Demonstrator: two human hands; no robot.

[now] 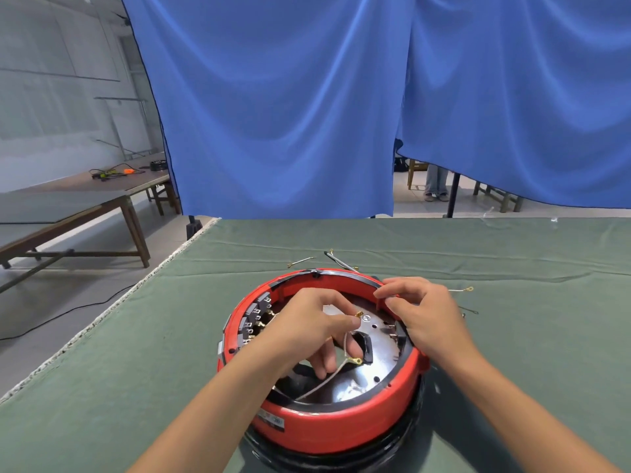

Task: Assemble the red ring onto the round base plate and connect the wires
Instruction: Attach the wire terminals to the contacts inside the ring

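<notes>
A glossy red ring of smooth plastic sits on the round base plate, a shiny metal disc with small holes and a dark curved slot; below both shows a black rounded housing. Along the ring's inner left wall runs a row of grey terminal blocks with brass tabs. The whole assembly stands at the near middle of the worktop, which is covered in creased dull-green cloth with a frayed white edge on the left.

The left hand hovers over the plate, its fingers curled, thumb and forefinger pinching a thin pale wire just below its brass connector; the wire loops down past a ring lug. The right hand rests on the ring's far right rim, its fingertips pinching something small there; what it is, I cannot tell.

Loose wires with lugs lie on the cloth beyond the ring. Behind hangs a folded blue curtain; far left stand wooden tables by a pale wall.
</notes>
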